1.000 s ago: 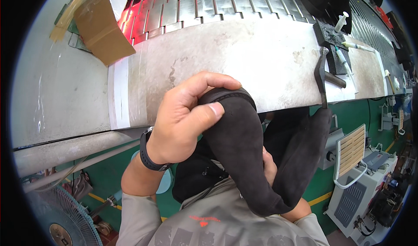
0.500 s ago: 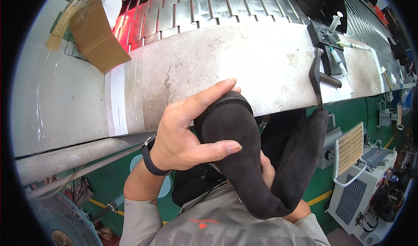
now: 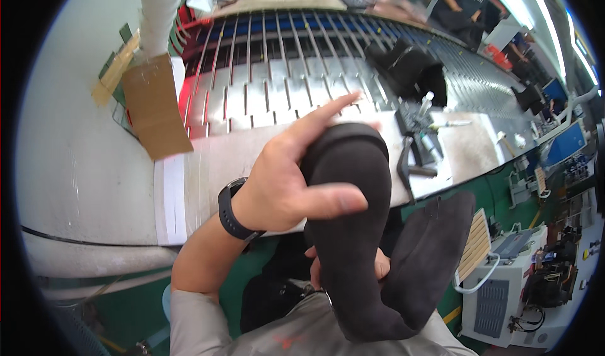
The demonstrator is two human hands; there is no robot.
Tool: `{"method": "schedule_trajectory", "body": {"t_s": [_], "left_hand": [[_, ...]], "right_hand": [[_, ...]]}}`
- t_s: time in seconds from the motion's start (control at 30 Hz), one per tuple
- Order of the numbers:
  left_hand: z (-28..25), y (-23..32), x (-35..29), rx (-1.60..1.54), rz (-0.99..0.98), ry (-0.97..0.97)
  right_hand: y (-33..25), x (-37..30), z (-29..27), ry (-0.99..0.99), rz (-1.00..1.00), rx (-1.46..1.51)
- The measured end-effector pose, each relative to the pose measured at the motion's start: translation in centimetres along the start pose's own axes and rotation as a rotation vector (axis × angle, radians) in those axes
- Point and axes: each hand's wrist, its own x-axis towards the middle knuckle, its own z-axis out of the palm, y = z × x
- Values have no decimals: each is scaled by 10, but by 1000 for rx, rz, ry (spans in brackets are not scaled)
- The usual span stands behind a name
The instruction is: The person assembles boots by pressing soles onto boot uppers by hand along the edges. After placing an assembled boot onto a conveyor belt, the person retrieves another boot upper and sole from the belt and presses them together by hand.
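Note:
A tall black boot [image 3: 353, 230] with a suede-like surface is held up in front of my body, its rounded toe pointing up and away. Its long shaft [image 3: 428, 261] bends at the bottom and folds back up on the right. My left hand [image 3: 283, 179], with a dark watch on the wrist, clasps the toe from the left, thumb across the front and index finger reaching past the tip. Behind the boot my right hand [image 3: 382, 264] grips it lower down; only some fingers show on either side and the rest is hidden.
A worn white work surface [image 3: 214, 173] lies ahead, with a metal slatted conveyor [image 3: 277, 72] beyond. A hammer [image 3: 406, 167] and syringes [image 3: 428, 104] lie at the right, near a black boot [image 3: 409, 72]. Cardboard [image 3: 154, 107] stands left. Other people [image 3: 463, 6] are farther off.
The view has tilted up, showing more of the conveyor and people beyond. Both hands keep hold of the boot, and its toe now overlaps the work surface more.

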Motion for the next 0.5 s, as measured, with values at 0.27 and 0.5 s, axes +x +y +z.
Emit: {"method": "schedule_trajectory", "body": {"t_s": [0.27,0.5], "left_hand": [[-105,-101,6,-13,-224,732],[-113,-163,-13,372,-317,620]], "right_hand": [[-55,133,-130,816,-289,-233],[-113,284,-237,1121,-434,-481]]}}
